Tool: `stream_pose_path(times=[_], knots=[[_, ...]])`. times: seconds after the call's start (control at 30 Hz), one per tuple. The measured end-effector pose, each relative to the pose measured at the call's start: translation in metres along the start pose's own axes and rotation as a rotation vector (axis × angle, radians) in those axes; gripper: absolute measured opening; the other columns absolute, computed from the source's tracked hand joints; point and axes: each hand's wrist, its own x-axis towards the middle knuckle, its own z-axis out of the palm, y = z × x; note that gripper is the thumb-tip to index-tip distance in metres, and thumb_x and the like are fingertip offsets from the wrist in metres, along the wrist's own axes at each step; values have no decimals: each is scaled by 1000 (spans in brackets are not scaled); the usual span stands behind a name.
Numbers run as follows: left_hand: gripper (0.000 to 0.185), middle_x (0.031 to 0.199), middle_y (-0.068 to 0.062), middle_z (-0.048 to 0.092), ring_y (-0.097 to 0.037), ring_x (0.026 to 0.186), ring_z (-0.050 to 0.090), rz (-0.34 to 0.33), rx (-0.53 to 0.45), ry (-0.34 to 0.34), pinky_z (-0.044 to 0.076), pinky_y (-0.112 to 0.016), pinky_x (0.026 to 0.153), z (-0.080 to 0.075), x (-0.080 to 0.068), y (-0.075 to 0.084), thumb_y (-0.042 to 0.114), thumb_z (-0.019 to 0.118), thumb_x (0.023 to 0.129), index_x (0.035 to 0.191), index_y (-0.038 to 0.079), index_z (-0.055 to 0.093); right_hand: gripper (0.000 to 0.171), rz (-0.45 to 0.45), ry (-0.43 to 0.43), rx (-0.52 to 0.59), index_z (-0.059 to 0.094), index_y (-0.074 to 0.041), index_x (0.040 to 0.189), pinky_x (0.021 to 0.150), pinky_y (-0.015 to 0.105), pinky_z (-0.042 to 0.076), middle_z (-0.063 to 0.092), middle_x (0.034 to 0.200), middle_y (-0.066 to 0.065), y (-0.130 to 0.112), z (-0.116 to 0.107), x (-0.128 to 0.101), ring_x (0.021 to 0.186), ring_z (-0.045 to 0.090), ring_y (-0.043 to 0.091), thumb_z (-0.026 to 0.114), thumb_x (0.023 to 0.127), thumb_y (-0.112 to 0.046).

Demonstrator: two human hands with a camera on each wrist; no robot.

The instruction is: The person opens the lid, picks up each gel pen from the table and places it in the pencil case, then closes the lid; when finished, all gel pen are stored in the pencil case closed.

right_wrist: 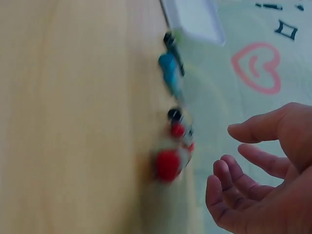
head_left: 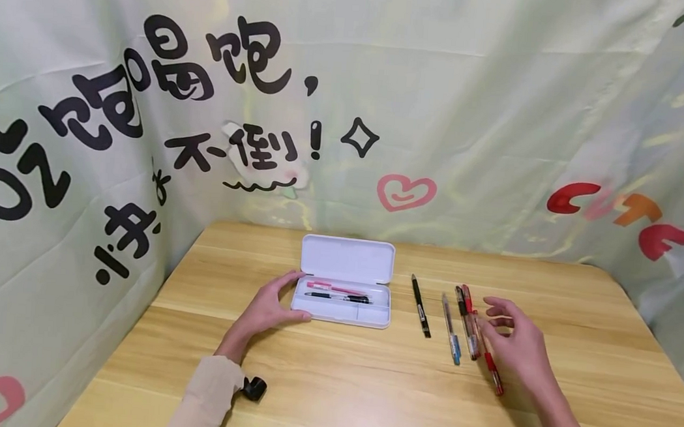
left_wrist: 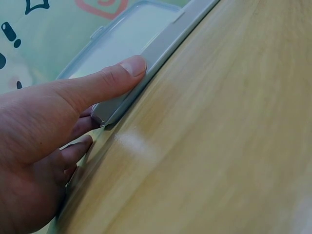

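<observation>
Left hand (head_left: 268, 307) braces the open pencil case (head_left: 343, 297) mid-counter, thumb and fingers (left_wrist: 122, 73) clamping its left end so it can't slide. Right hand (head_left: 516, 345) hovers, fingers loose and empty, over loose pens (head_left: 467, 322) toward the counter's right edge.

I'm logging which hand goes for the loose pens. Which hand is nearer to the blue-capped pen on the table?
The right hand: it hovers open just right of the blue-capped pen, beside the red pens. The left hand holds the pencil case, far to the pen's left.
</observation>
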Motion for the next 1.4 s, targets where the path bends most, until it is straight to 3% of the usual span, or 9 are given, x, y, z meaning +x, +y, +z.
stream_pose_path(times=[0.23, 0.4, 0.8, 1.0, 1.17, 1.3, 1.4], knots=[[95, 165, -16, 31, -40, 151, 27, -4, 1, -9, 24, -64, 118, -1, -2, 1, 43, 95, 71, 152, 22, 50, 49, 60, -152, -35, 54, 7, 137, 69, 27, 55, 65, 110, 20, 12, -5, -3, 96, 65, 34, 73, 93, -4], [96, 165, -15, 30, -39, 152, 26, 1, -14, -9, 23, -63, 119, -1, -2, 3, 42, 95, 71, 152, 22, 50, 48, 95, -208, -100, 56, 9, 132, 73, 38, 58, 65, 106, 19, 12, -5, -3, 94, 64, 33, 73, 89, -1], [94, 164, -17, 32, -41, 151, 27, 8, -13, -3, 24, -65, 118, -1, -1, -1, 41, 96, 70, 151, 21, 52, 26, 119, -170, -154, 70, 8, 112, 64, 32, 55, 71, 89, 7, 13, -10, -2, 81, 67, 24, 73, 88, -2], [95, 164, -17, 33, -40, 151, 28, 28, 2, -8, 24, -65, 118, 1, 2, 0, 44, 96, 70, 151, 22, 52, 30, 121, -137, -95, 67, 10, 120, 53, 29, 51, 69, 96, 16, 11, -18, -5, 79, 66, 25, 65, 92, 0], [95, 164, -16, 33, -39, 151, 28, 23, -3, -6, 24, -64, 118, 2, 3, 0, 44, 96, 68, 150, 22, 52, 31, 71, -109, -79, 66, 6, 127, 47, 28, 46, 68, 99, 15, 4, -18, -6, 86, 65, 29, 60, 98, -5], [95, 164, -16, 33, -39, 151, 28, 16, -8, -4, 24, -64, 118, 2, 2, -1, 45, 96, 69, 150, 22, 52, 31, 8, -81, -43, 65, 1, 131, 51, 27, 49, 69, 102, 15, -4, -11, -5, 93, 65, 34, 60, 101, -7], [95, 164, -16, 33, -38, 151, 28, 13, -14, -2, 24, -64, 118, 1, 1, -1, 43, 96, 69, 150, 22, 52, 30, -40, -59, -13, 66, 0, 130, 63, 26, 54, 69, 105, 15, -11, -4, -3, 99, 67, 37, 60, 102, -7]])
